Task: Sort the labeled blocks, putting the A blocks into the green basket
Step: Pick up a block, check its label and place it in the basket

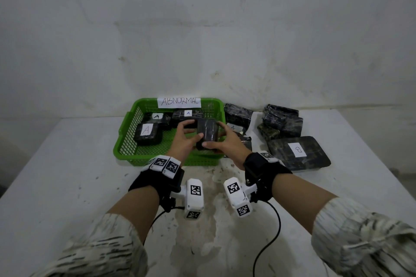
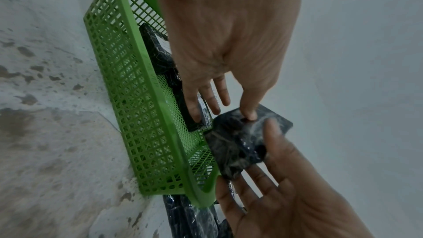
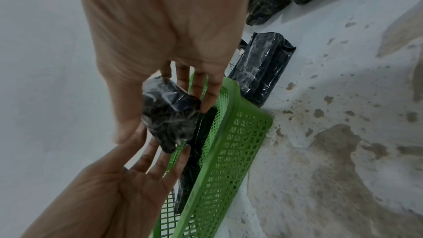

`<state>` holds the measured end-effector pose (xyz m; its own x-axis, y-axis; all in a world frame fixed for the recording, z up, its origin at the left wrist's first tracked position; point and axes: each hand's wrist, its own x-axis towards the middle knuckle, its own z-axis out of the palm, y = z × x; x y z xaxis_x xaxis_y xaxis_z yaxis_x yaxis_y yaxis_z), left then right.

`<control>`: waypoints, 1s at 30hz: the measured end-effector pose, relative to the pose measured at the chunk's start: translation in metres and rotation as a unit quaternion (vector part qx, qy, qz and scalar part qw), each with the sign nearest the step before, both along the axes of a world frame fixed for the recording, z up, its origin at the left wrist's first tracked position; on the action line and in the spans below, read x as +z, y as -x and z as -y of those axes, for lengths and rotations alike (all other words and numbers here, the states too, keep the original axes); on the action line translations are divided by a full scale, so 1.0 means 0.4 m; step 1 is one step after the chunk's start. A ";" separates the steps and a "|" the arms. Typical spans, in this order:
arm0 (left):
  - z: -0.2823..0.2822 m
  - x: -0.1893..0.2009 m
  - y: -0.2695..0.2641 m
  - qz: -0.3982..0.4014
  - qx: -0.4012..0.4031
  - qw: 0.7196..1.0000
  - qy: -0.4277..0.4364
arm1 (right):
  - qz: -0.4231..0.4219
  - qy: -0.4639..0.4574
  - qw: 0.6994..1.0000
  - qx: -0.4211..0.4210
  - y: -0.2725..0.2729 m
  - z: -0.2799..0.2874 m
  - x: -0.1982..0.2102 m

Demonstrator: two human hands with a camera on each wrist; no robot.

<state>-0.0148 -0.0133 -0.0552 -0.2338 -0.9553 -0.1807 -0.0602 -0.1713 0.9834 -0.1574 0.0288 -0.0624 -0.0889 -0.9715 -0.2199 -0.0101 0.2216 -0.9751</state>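
A black plastic-wrapped block [image 1: 206, 134] hangs over the right front part of the green basket [image 1: 124, 127], and no label shows on it. My left hand [image 1: 191, 130] pinches its left side between thumb and fingers. My right hand [image 1: 215, 136] pinches its right side, thumb on the near face. In the left wrist view my left thumb presses the block [image 2: 238, 142] beside the basket [image 2: 137, 115]. The right wrist view shows the block [image 3: 169, 113] between both hands over the basket rim [image 3: 233, 133]. Three blocks marked A [image 1: 147, 134] [image 1: 157, 117] [image 1: 188, 114] lie in the basket.
Right of the basket lies a block with an A label [image 1: 234, 128], partly behind my right hand. A large block marked B [image 1: 297, 152] and several unlabelled wrapped blocks [image 1: 281, 119] sit further right. The basket's far wall carries a paper sign [image 1: 179, 101]. A black cable [image 1: 273, 231] trails near my right forearm.
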 end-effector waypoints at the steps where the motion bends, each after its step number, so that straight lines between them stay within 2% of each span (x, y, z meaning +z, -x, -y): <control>1: 0.001 0.001 0.001 0.005 0.004 1.000 0.005 | 0.001 -0.001 1.000 0.003 -0.003 0.002 0.001; 5: 0.005 0.007 0.004 -0.010 -0.016 0.999 -0.032 | 0.034 -0.021 0.999 -0.018 -0.020 0.008 0.016; 8: -0.005 0.017 0.013 -0.047 -0.026 0.996 -0.068 | -0.023 -0.017 0.999 -0.023 -0.025 0.003 0.034; 12: -0.008 0.023 0.020 -0.043 -0.027 0.997 -0.058 | -0.041 0.018 0.999 0.012 -0.029 0.001 0.035; 17: -0.010 0.026 0.023 -0.011 -0.036 0.998 -0.040 | -0.074 0.034 0.997 -0.007 -0.032 -0.003 0.039; 21: -0.009 0.032 0.023 -0.003 -0.016 1.000 -0.023 | -0.025 0.017 0.999 0.010 -0.024 -0.017 0.059; 26: -0.020 0.040 0.025 -0.028 -0.053 0.996 -0.066 | -0.004 0.021 1.000 -0.008 -0.017 -0.015 0.052; 30: -0.019 0.032 0.020 -0.026 -0.034 0.998 -0.047 | 0.006 0.004 1.000 0.021 -0.012 -0.020 0.045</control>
